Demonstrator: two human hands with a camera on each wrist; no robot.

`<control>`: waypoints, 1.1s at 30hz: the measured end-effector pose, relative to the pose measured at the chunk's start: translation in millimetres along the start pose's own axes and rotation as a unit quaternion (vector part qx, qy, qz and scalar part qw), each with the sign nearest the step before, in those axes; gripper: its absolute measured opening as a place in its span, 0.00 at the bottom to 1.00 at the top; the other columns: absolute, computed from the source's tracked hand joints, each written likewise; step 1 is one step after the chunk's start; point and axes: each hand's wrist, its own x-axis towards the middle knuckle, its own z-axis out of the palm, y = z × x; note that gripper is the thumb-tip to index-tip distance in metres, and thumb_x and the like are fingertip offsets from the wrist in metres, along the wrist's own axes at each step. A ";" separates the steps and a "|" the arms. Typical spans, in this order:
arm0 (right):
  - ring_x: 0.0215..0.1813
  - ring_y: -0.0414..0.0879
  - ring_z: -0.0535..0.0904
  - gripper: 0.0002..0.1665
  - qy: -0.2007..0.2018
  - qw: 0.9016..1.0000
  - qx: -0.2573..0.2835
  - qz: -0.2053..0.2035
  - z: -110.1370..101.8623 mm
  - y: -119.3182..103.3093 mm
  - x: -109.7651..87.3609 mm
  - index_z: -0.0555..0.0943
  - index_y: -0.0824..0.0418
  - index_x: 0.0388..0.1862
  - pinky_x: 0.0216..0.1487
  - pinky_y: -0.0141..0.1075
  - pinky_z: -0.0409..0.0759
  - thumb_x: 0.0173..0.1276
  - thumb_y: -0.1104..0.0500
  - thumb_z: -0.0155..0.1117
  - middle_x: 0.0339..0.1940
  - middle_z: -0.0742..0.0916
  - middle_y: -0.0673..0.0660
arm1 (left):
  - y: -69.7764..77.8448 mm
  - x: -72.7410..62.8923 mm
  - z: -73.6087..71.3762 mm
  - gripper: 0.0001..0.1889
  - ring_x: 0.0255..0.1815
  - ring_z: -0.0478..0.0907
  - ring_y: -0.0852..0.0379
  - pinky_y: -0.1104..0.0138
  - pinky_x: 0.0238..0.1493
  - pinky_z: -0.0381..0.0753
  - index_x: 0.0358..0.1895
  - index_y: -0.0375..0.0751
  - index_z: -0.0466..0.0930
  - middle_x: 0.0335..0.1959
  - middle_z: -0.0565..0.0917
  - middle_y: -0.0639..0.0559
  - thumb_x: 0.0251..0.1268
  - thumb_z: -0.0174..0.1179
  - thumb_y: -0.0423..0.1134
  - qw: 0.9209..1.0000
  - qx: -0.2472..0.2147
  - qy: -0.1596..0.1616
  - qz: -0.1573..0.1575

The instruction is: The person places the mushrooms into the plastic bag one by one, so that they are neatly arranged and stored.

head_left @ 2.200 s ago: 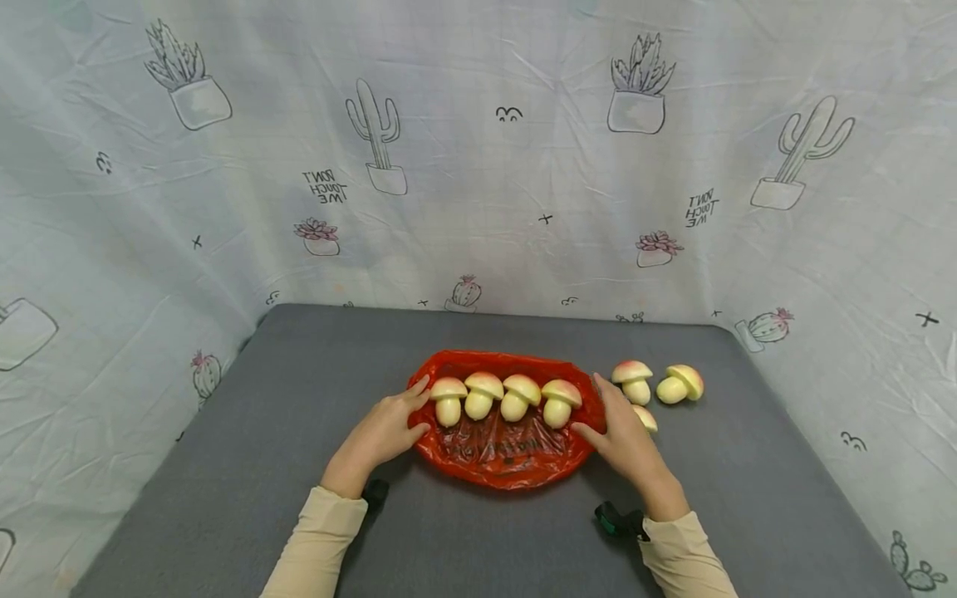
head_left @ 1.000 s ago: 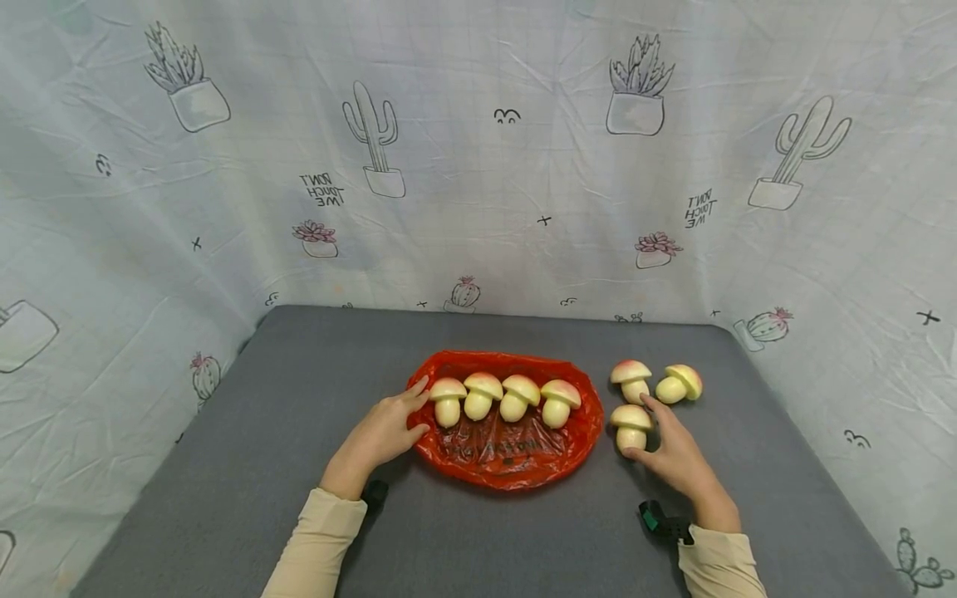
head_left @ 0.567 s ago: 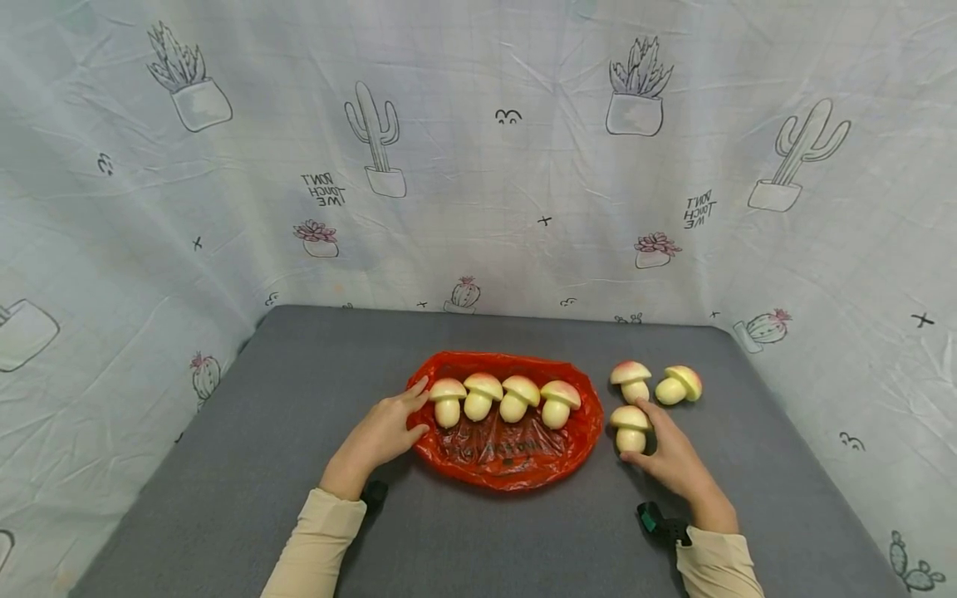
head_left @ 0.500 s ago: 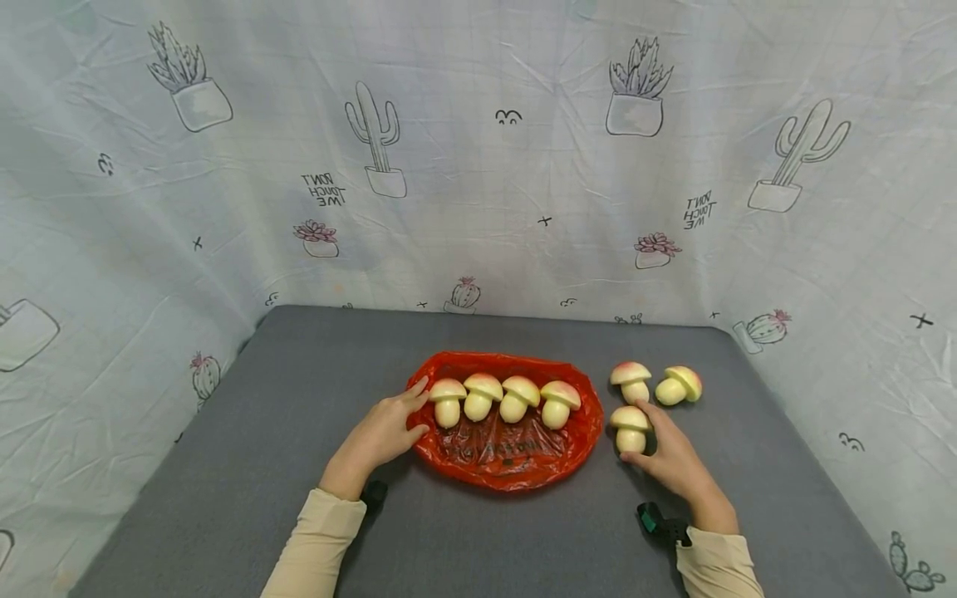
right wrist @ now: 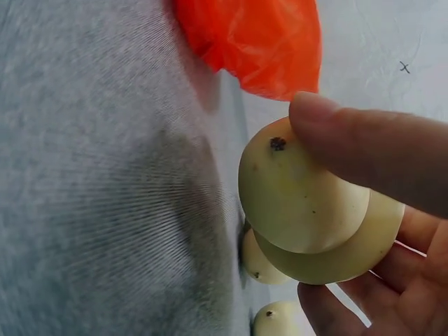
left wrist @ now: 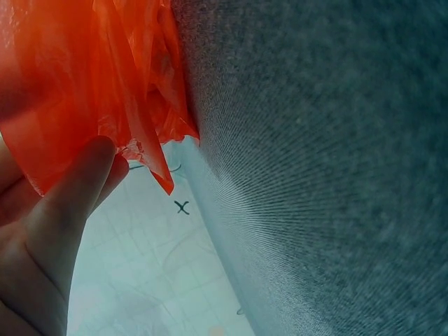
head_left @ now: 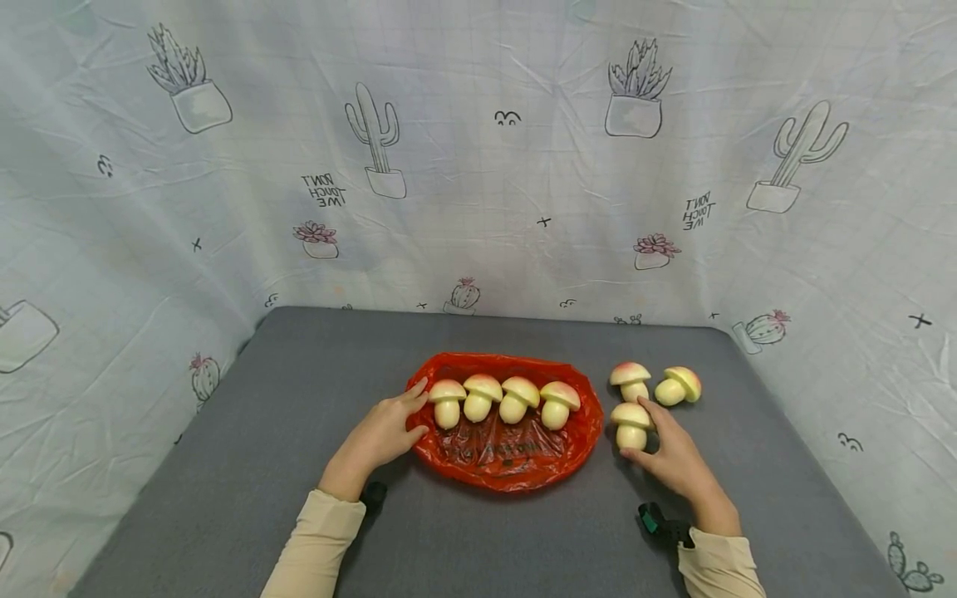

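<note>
A red plastic bag [head_left: 508, 477] lies spread wide at mid-table, its mouth facing up. Toy mushrooms [head_left: 482, 397] with pinkish-yellow caps stand in a row inside it. My left hand [head_left: 383, 428] holds the bag's left edge; the left wrist view has the thumb [left wrist: 70, 189] against the plastic. To the right of the bag, my right hand [head_left: 673, 448] grips another toy mushroom [head_left: 630, 425] between thumb and fingers. In the right wrist view this mushroom [right wrist: 304, 189] appears just off the cloth, its stem end towards the camera.
Two more toy mushrooms, one upright [head_left: 630, 380] and one tipped over [head_left: 678, 386], lie behind my right hand. A grey cloth covers the table [head_left: 478, 548]. A pale curtain with cactus drawings [head_left: 463, 166] hangs around the back and sides.
My right hand has left the bag's right edge, moved right and taken hold of the nearest loose mushroom, which now sits slightly higher. My left hand stays at the bag.
</note>
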 end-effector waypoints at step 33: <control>0.61 0.59 0.72 0.50 -0.004 0.997 0.033 -0.065 0.3 -61.1 12.8 0.59 0.65 0.73 0.53 0.54 0.74 0.55 0.55 0.73 0.66 0.71 0.66 | 0.5 1.5 -1.5 0.28 0.63 0.71 0.40 0.52 0.59 0.74 0.62 0.28 0.72 0.69 0.66 0.38 0.59 0.65 0.36 1.000 0.002 -0.011 -0.007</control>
